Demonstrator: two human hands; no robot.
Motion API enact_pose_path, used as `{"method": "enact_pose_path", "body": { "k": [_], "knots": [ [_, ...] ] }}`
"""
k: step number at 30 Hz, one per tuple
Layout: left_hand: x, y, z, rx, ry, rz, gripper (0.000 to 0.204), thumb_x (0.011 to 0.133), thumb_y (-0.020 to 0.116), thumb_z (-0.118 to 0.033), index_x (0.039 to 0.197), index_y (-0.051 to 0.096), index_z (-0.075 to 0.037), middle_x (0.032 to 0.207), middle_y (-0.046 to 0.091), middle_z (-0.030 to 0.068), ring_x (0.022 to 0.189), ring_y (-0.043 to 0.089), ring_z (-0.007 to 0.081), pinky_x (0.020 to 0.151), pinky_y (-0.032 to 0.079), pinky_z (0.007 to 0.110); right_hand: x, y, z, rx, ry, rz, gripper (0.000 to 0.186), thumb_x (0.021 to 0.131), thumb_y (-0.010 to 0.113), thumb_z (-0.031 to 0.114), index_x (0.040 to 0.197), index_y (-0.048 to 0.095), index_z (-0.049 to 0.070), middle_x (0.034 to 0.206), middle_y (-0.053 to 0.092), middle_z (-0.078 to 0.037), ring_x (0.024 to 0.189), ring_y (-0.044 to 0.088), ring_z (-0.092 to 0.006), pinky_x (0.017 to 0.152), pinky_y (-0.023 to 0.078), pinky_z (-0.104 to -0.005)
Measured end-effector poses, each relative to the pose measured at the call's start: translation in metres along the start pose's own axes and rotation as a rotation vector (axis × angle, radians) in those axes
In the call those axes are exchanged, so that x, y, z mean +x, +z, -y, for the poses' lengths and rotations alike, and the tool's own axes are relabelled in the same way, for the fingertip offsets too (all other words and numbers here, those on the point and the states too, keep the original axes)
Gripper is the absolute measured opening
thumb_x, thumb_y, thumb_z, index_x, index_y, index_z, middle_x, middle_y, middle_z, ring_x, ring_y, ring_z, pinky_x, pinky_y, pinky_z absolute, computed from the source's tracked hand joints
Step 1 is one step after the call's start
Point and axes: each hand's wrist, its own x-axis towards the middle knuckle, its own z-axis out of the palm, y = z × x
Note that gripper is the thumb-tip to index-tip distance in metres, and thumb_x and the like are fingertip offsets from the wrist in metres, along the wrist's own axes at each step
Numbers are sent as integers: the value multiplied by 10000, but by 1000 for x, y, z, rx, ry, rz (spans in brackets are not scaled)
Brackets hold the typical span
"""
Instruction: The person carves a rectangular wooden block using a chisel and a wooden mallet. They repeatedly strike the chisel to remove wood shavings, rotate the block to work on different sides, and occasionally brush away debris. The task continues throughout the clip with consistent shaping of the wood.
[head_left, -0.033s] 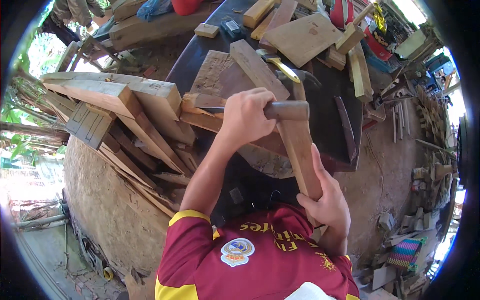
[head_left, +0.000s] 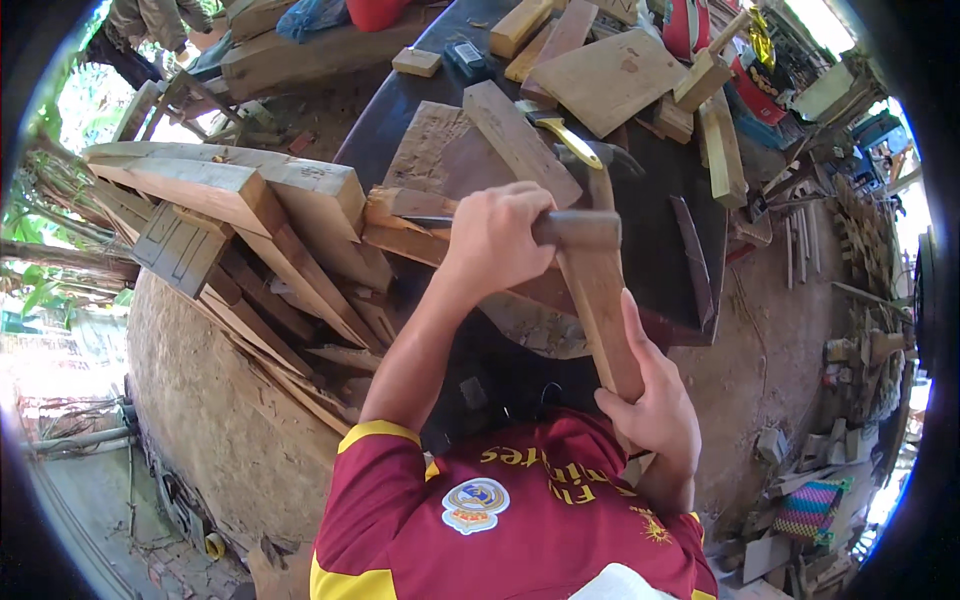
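Note:
My left hand [head_left: 497,238] is wrapped around the brown handle of a chisel [head_left: 585,228]. The chisel lies level, its metal blade pointing left to the splintered end of a wooden piece [head_left: 400,203] at the table edge. My right hand [head_left: 655,405] grips the lower part of a thick wooden bar [head_left: 597,310], thumb on the near side and index finger stretched along its right edge. The bar's upper part meets the chisel handle's butt end in this view; whether they touch I cannot tell.
On the dark table [head_left: 660,240] lie a yellow-handled brush [head_left: 570,140], a dark curved metal head [head_left: 622,160], boards [head_left: 610,80] and blocks. Long timbers [head_left: 300,190] lean at the left. A woven colourful mat [head_left: 812,508] lies among scraps at the lower right.

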Motion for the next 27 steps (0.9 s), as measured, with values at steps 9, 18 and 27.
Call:
{"method": "enact_pose_path", "body": {
  "k": [9,18,27],
  "knots": [
    [-17,-14,-15,-49,311,33,262,533,744,-146,759,618,-105,694,578,68,629,620,296,550,494,384,7,-1,-1,-87,-6,37,1053,678,647,-12,1600,185,201,1043,614,-243,1013,602,-448,926,472,-438],
    [-13,-10,-7,28,234,15,290,505,746,-170,748,598,-116,680,556,58,624,608,280,549,483,379,8,-1,-3,-55,15,38,1038,674,645,0,1596,203,176,1095,621,-244,1054,603,-449,951,467,-437],
    [-12,-15,4,59,192,13,292,509,745,-158,756,601,-97,681,571,71,615,609,295,542,483,382,10,-8,-9,57,25,65,1016,663,635,-23,1584,222,84,1457,457,-231,1343,459,-334,1098,364,-376]
  ]
}}
